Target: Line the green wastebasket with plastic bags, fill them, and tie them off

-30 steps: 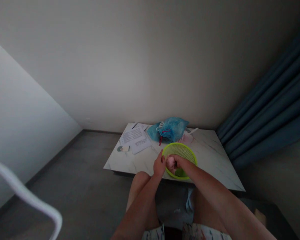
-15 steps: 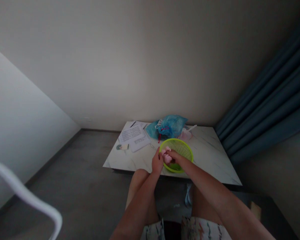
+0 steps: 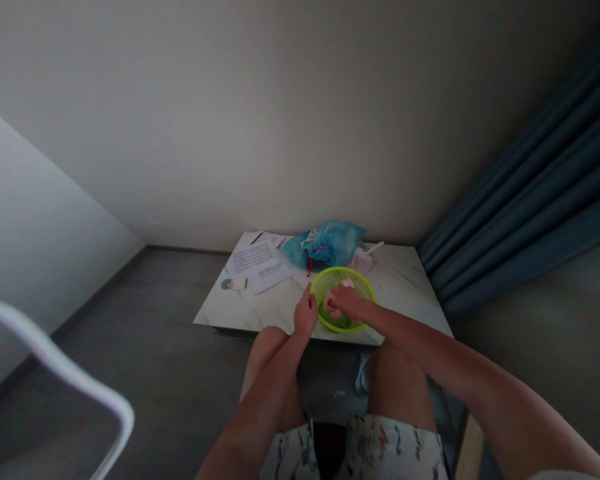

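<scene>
A yellow-green plastic mesh basket (image 3: 367, 281) stands near the front edge of the white marbled table (image 3: 400, 287). My left hand (image 3: 306, 312) is closed on the left side of its rim. Inside the basket, my right hand (image 3: 344, 301) is closed on a soft pink cloth (image 3: 330, 308). A paler pink part of it (image 3: 349, 283) shows beyond the knuckles. My fingers and the basket wall hide the rest of the cloth, so its exact kind cannot be made out.
Blue plastic bags (image 3: 337, 240) with red ties lie behind the basket, beside a pale pink item with a white handle (image 3: 364, 259). Printed papers (image 3: 260, 263) and a small card (image 3: 237, 284) lie to the left. A blue curtain (image 3: 520, 180) hangs at right; a white curved bar (image 3: 55, 360) is lower left.
My right hand has gone lower into the basket with the pink cloth, away from my left hand. The left hand stays at the rim. The whole view has shifted slightly.
</scene>
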`<move>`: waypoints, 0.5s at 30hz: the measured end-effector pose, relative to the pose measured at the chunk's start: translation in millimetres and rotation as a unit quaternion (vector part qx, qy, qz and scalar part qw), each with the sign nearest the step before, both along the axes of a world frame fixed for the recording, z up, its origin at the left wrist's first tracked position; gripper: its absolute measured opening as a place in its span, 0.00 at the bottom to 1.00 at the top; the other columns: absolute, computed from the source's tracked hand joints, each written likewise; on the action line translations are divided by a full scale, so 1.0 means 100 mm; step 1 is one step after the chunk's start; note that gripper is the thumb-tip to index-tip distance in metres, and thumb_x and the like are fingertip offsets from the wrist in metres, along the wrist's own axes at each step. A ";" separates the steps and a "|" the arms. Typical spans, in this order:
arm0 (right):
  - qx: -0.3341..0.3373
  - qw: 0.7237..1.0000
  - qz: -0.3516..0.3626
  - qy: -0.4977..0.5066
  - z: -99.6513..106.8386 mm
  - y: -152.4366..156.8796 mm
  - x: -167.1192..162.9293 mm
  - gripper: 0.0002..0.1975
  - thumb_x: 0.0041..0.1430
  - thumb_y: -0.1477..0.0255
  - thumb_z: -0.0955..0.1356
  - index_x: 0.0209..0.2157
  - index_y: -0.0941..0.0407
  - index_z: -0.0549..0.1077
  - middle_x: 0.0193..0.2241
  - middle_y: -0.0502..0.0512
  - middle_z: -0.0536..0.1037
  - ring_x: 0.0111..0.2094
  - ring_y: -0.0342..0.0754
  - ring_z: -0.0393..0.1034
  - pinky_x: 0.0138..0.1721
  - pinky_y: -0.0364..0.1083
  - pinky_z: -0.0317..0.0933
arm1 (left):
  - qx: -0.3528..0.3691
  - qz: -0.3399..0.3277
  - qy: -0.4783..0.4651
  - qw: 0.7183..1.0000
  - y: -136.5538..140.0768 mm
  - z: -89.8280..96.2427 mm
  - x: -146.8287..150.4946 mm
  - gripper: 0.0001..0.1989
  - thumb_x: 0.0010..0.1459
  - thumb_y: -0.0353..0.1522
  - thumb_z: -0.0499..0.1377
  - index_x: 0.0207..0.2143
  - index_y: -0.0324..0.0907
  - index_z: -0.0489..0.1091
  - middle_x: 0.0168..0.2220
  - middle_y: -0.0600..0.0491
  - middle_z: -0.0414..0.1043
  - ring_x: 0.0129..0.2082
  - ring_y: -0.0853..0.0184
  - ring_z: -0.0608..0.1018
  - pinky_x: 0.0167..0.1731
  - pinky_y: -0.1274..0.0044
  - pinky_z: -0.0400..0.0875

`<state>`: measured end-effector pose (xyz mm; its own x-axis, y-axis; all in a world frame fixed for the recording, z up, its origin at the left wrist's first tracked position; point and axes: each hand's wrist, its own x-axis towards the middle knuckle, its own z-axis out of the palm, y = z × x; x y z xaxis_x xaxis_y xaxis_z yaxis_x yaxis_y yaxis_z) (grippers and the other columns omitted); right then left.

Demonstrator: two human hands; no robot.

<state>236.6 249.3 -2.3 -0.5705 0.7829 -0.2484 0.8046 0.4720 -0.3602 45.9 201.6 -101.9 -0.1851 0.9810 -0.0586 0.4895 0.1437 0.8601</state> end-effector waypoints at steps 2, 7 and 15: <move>0.064 0.997 0.029 -0.030 0.11 0.01 0.09 0.12 0.63 0.81 0.74 0.45 0.55 0.86 0.57 0.64 0.81 0.61 0.63 0.73 0.65 0.59 0.66 | -0.012 0.001 0.002 1.000 0.02 0.04 0.00 0.31 0.82 0.44 0.47 0.81 0.46 0.62 0.73 0.44 0.74 0.70 0.55 0.79 0.69 0.67 0.72; 0.178 0.977 -0.073 0.089 0.46 -0.16 0.32 0.33 0.56 0.77 0.76 0.64 0.49 0.79 0.62 0.63 0.75 0.59 0.62 0.73 0.60 0.56 0.70 | -0.088 -0.018 0.049 0.995 0.05 0.17 -0.08 0.37 0.81 0.53 0.43 0.81 0.45 0.60 0.62 0.35 0.83 0.61 0.46 0.85 0.61 0.58 0.77; 0.163 0.754 -0.252 0.585 0.53 -0.51 -0.46 0.17 0.72 0.68 0.69 0.60 0.51 0.76 0.51 0.58 0.80 0.54 0.57 0.77 0.61 0.57 0.72 | 0.185 -0.017 -0.128 0.974 -0.22 0.49 -0.34 0.44 0.74 0.65 0.45 0.68 0.41 0.72 0.62 0.36 0.80 0.64 0.47 0.82 0.62 0.59 0.78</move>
